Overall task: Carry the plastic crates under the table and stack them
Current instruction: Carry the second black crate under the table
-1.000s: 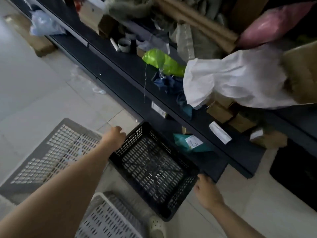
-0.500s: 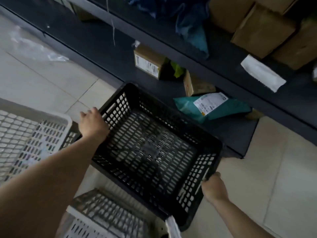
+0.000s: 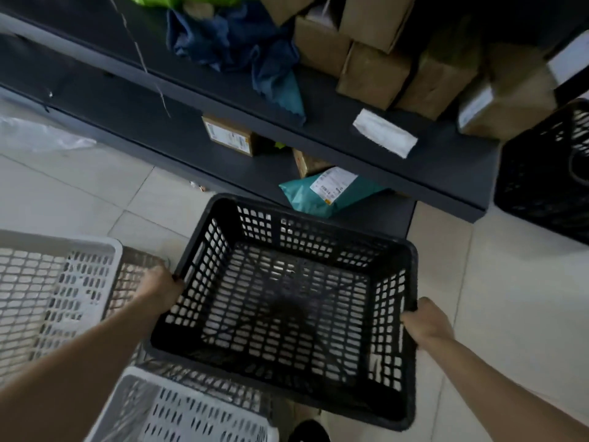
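A black perforated plastic crate (image 3: 287, 314) hangs in front of me above the tiled floor, empty, its open top facing up. My left hand (image 3: 161, 287) grips its left rim and my right hand (image 3: 425, 322) grips its right rim. A grey-white crate (image 3: 54, 298) sits on the floor at the left. Another light grey crate (image 3: 191, 409) lies below the black one at the bottom edge. A second black crate (image 3: 545, 180) stands on the floor at the far right, beside the end of the dark table.
The dark table (image 3: 446, 173) with its lower shelf runs diagonally across the top, loaded with cardboard boxes (image 3: 373, 74), blue cloth (image 3: 236, 43) and a teal parcel (image 3: 328, 193) underneath. A clear plastic bag (image 3: 38, 135) lies on the floor at the left. Pale tiles stretch to the right.
The black crate has been drawn out from under the table's shelf and lifted toward me. Both hands stayed on its rims, and the view has tilted down and closer.
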`<move>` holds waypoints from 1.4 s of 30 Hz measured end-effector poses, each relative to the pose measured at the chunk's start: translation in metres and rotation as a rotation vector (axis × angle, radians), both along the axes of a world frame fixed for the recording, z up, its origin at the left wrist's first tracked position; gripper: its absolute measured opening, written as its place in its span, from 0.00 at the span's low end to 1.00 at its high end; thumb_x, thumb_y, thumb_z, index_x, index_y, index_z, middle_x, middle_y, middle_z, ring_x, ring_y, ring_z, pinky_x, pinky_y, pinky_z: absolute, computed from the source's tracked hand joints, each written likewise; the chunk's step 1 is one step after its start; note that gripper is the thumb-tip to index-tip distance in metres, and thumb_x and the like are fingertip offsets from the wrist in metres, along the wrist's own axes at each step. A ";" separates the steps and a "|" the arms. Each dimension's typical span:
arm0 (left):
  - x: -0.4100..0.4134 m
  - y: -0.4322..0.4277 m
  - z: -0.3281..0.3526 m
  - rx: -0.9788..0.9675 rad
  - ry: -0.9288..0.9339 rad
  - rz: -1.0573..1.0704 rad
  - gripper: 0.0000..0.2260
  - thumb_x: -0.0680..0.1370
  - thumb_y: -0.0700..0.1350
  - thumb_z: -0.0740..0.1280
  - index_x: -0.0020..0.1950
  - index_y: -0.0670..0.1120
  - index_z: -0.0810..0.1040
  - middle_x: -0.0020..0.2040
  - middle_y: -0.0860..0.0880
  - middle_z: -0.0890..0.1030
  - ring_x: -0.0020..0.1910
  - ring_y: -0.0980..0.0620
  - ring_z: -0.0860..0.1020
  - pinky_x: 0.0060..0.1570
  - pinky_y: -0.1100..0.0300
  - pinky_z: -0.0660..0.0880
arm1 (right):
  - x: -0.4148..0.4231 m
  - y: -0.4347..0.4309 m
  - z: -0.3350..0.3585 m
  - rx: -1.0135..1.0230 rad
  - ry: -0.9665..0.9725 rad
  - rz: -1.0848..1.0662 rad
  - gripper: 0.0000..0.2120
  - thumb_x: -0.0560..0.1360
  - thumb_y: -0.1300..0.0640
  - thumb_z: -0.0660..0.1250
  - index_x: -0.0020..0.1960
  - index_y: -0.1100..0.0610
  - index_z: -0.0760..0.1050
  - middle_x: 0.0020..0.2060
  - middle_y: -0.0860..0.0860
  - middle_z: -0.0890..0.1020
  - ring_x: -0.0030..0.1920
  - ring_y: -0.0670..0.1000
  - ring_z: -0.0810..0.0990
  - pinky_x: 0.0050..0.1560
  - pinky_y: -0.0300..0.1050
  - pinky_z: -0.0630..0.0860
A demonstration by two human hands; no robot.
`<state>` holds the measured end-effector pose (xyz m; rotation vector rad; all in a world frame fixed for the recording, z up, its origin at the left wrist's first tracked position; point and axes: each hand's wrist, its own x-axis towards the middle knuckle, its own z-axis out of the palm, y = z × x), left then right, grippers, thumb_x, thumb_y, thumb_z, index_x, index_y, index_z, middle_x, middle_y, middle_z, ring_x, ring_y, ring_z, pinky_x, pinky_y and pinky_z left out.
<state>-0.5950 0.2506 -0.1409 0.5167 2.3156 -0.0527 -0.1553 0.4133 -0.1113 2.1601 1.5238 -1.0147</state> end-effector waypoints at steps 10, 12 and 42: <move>0.127 0.001 0.246 -0.009 -0.162 -0.264 0.23 0.75 0.55 0.65 0.61 0.38 0.74 0.50 0.42 0.80 0.44 0.47 0.76 0.44 0.58 0.74 | 0.148 -0.040 0.237 0.170 -0.076 -0.088 0.20 0.79 0.46 0.54 0.46 0.60 0.77 0.45 0.58 0.82 0.45 0.58 0.81 0.49 0.50 0.78; 0.157 0.014 0.311 0.042 -0.159 -0.340 0.21 0.77 0.51 0.65 0.62 0.36 0.73 0.57 0.38 0.79 0.45 0.45 0.73 0.43 0.58 0.69 | 0.182 -0.049 0.293 0.245 -0.073 -0.119 0.20 0.79 0.46 0.55 0.45 0.60 0.77 0.44 0.58 0.82 0.45 0.59 0.80 0.47 0.49 0.76; 0.689 0.419 0.621 0.512 -0.170 -0.759 0.22 0.81 0.50 0.63 0.33 0.38 0.81 0.22 0.47 0.80 0.23 0.50 0.81 0.23 0.61 0.75 | 0.734 0.153 0.598 0.467 -0.072 -0.503 0.11 0.73 0.53 0.59 0.39 0.60 0.73 0.47 0.59 0.80 0.53 0.60 0.80 0.51 0.47 0.68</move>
